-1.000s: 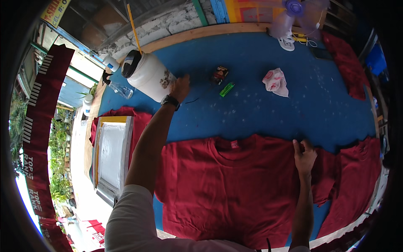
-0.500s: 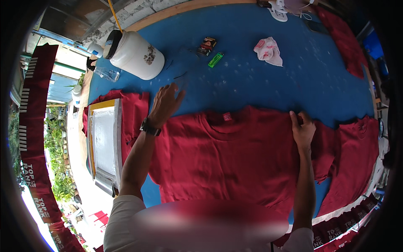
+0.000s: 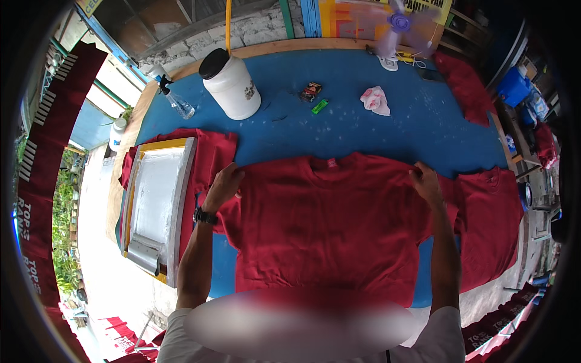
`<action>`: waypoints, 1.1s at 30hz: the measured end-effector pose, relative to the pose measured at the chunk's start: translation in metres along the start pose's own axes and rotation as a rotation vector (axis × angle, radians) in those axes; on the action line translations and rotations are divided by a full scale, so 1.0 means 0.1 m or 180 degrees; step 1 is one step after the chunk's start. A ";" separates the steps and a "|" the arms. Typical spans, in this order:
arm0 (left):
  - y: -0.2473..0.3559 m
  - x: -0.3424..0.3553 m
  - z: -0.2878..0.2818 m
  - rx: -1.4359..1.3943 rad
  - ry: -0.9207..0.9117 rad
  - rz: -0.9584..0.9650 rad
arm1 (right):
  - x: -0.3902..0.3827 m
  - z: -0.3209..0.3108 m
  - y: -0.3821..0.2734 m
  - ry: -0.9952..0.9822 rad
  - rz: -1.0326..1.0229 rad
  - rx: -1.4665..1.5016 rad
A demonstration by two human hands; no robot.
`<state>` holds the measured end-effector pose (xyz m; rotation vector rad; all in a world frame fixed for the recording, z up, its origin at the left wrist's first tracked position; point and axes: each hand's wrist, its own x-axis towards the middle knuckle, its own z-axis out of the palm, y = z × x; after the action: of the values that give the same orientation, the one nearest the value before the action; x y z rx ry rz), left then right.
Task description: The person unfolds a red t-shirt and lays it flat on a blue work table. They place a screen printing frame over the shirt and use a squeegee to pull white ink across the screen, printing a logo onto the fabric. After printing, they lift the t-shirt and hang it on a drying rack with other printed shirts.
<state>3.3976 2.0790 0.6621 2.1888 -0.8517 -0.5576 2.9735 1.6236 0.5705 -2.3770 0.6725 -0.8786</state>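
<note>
A dark red T-shirt (image 3: 327,224) is spread on the blue tabletop (image 3: 308,136), collar away from me. My left hand (image 3: 225,187) is closed on its left shoulder, and my right hand (image 3: 425,181) pinches the right shoulder. Left of my arms, a screen frame (image 3: 157,193) with a yellow-and-silver rim lies over another red shirt (image 3: 218,145). A third red shirt (image 3: 490,224) lies at the right.
Toward the back are a white jug (image 3: 236,91) with dark lid, a spray bottle (image 3: 178,103), a small box (image 3: 310,91), a green item (image 3: 320,106), a crumpled plastic bag (image 3: 375,101), a fan (image 3: 396,27) and folded red fabric (image 3: 466,91). Red printed fabric strips (image 3: 42,169) hang at far left.
My left hand has come down from beside the jug to the shirt's left shoulder and closed on it. The shirt's shoulders look more spread, and the head view has shifted.
</note>
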 end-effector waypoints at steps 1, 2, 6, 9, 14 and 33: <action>0.09 -0.29 -0.08 -0.0707 -0.0021 -0.0059 | -0.13 -0.22 -0.17 -0.0097 0.0156 0.0065; 0.18 -0.61 -0.19 -0.0935 0.0031 0.0067 | -0.29 -0.47 -0.36 -0.0199 0.0395 0.0207; 0.46 -2.16 -0.66 -0.1439 0.0292 0.0392 | -1.36 -1.46 -1.33 0.0488 0.0669 0.0478; 0.54 -3.36 -0.93 -0.0968 0.0728 0.0714 | -2.39 -2.20 -2.00 0.1110 0.0828 0.0135; 0.63 -4.92 -1.23 -0.1498 0.1225 0.1045 | -3.80 -3.05 -2.85 0.2207 0.0063 -0.0734; 1.98 -2.71 -2.23 0.0280 0.2548 0.1912 | -0.25 -3.22 -2.94 0.1455 -0.0382 -0.0365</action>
<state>3.2650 2.2699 0.9908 1.8316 -0.9960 0.6195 2.8122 1.7641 0.9511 -2.3508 0.7725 -1.4976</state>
